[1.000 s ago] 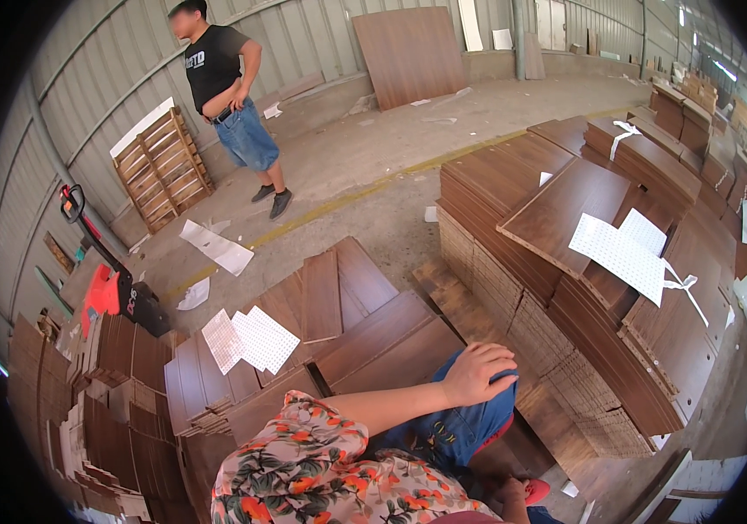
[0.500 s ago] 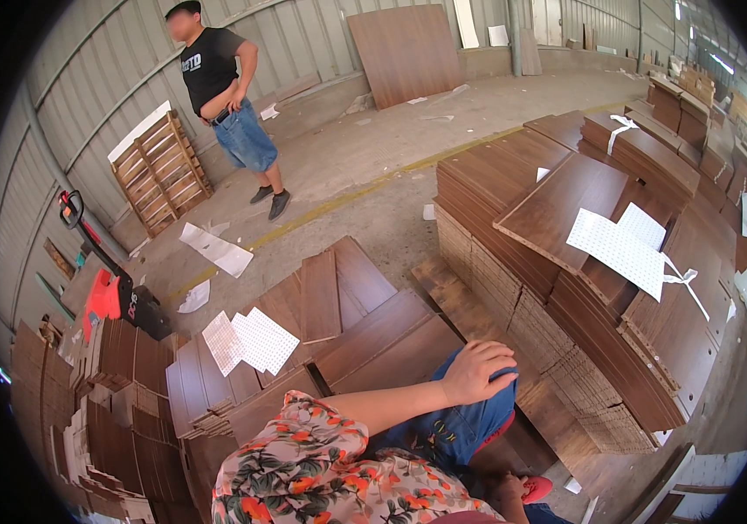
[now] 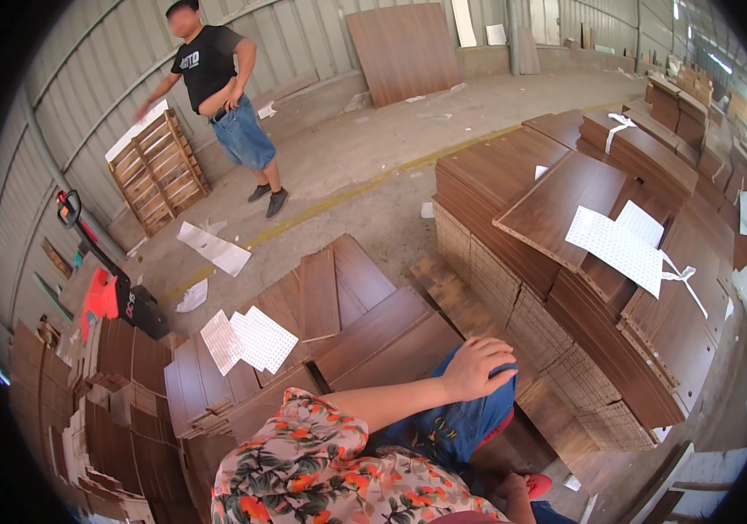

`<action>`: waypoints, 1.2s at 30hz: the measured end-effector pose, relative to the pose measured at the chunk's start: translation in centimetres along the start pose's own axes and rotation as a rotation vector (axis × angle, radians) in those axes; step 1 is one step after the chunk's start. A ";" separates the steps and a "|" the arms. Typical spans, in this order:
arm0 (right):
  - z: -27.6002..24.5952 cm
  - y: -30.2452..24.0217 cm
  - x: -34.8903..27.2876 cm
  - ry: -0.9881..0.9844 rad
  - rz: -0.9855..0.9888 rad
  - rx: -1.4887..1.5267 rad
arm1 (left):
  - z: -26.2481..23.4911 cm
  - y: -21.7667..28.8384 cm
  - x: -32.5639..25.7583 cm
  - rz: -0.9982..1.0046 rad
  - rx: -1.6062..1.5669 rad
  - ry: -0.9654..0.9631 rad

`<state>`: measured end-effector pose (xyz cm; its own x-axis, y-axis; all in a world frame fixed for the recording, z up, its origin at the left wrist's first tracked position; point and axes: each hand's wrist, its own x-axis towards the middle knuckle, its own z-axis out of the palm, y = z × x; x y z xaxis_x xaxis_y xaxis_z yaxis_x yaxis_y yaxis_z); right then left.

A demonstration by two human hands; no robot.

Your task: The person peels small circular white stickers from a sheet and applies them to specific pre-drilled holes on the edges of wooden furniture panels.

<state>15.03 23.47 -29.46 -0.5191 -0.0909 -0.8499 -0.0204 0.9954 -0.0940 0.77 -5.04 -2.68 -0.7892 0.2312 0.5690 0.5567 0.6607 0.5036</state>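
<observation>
Blue jeans [image 3: 459, 417], head view: covering your bent leg, lower centre, between a left board stack [image 3: 382, 327] and a right board stack [image 3: 513, 175]. Your left hand [image 3: 480, 368] is resting over the knee, fingers slightly curled, pinching nothing visible, apparently for support. Your right hand [image 3: 513, 489] is sitting low beside a red shoe [image 3: 537, 485], partly hidden; whether it is gripping cannot be told. White sheets [image 3: 255, 339] are lying on the left board stack, perhaps as labels.
</observation>
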 end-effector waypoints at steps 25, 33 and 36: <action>-1.3 -2.1 -2.8 0.138 0.120 0.029 | -0.1 0.0 0.0 0.010 -0.002 0.013; -0.8 -1.4 -1.3 0.098 0.130 0.099 | 0.0 -0.3 -0.3 -0.014 -0.009 -0.026; 0.1 -1.3 0.2 0.086 0.166 0.092 | 0.1 -0.2 -0.1 0.005 -0.008 0.009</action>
<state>15.07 22.14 -29.54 -0.5798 0.0807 -0.8108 0.1471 0.9891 -0.0068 0.72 -5.08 -2.89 -0.7838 0.2284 0.5774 0.5630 0.6538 0.5056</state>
